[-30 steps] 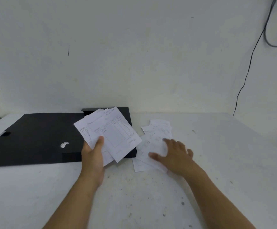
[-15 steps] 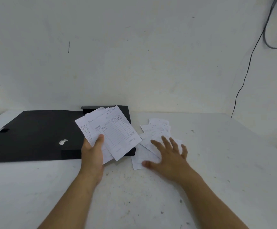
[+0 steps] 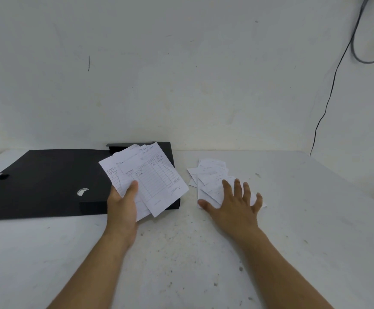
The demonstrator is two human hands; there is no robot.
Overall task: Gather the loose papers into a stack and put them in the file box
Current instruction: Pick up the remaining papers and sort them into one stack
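Observation:
My left hand (image 3: 123, 204) holds a fanned bunch of printed white slips (image 3: 150, 177) above the front right corner of the black file box (image 3: 36, 181), thumb on top of the sheets. The box lies open on the white table, its lid spread flat to the left. Right of the box, several loose white papers (image 3: 210, 177) lie overlapping on the table. My right hand (image 3: 235, 204) rests flat on the near part of that pile, fingers straight and spread, covering some sheets.
The white table (image 3: 181, 253) is speckled with dirt and meets a white wall at the back. A black cable (image 3: 331, 90) hangs down the wall at the right, reaching the table's back right corner.
My right hand has slid a little rightward on the loose papers, dragging them away from the box. My left hand keeps the held slips in nearly the same place.

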